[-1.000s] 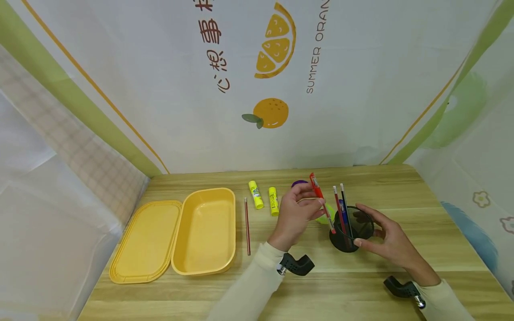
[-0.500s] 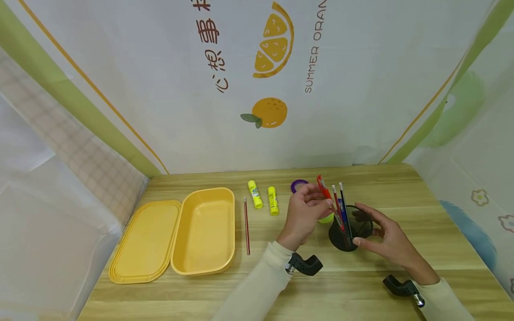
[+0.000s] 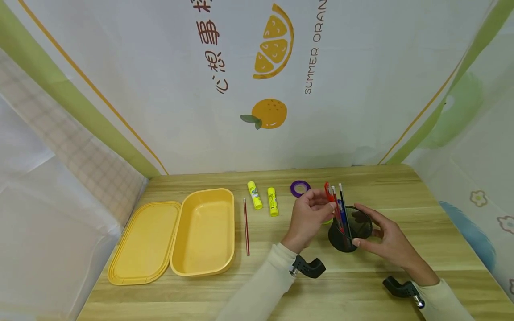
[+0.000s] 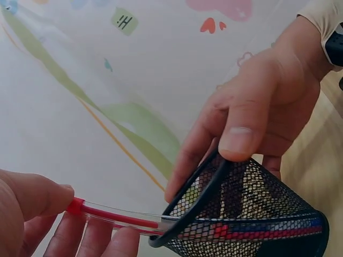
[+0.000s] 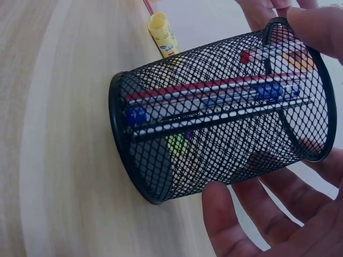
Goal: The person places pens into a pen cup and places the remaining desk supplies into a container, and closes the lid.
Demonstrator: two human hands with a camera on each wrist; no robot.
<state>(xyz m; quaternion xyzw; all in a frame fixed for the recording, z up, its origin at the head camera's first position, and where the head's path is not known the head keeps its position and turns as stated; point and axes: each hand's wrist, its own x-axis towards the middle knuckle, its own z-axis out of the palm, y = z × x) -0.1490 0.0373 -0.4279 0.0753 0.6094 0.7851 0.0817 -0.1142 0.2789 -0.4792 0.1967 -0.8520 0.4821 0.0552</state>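
Observation:
My left hand (image 3: 307, 218) pinches a red gel pen (image 4: 118, 214) by its capped upper part. The pen's lower end is inside a black mesh pen holder (image 5: 214, 118), past the rim. My right hand (image 3: 387, 236) grips the holder round its right side, thumb on the near rim and fingers behind. Inside the holder lean a red pencil (image 3: 334, 194), a black pencil (image 3: 341, 192) and a blue pen (image 5: 268, 91). A yellow-green round thing (image 3: 327, 221) lies behind the left hand, mostly hidden.
Left of the hands lie a red pencil (image 3: 246, 232) and two yellow glue sticks (image 3: 254, 195). A purple tape roll (image 3: 293, 189) lies behind the left hand. Farther left, a yellow box (image 3: 231, 232) stands beside its flat lid (image 3: 144, 243). A printed cloth (image 3: 341, 125) hangs behind the table.
My left hand has moved right with the red pen, whose lower end went from outside the holder to inside it. The purple tape roll has come more into view. The right hand stays put.

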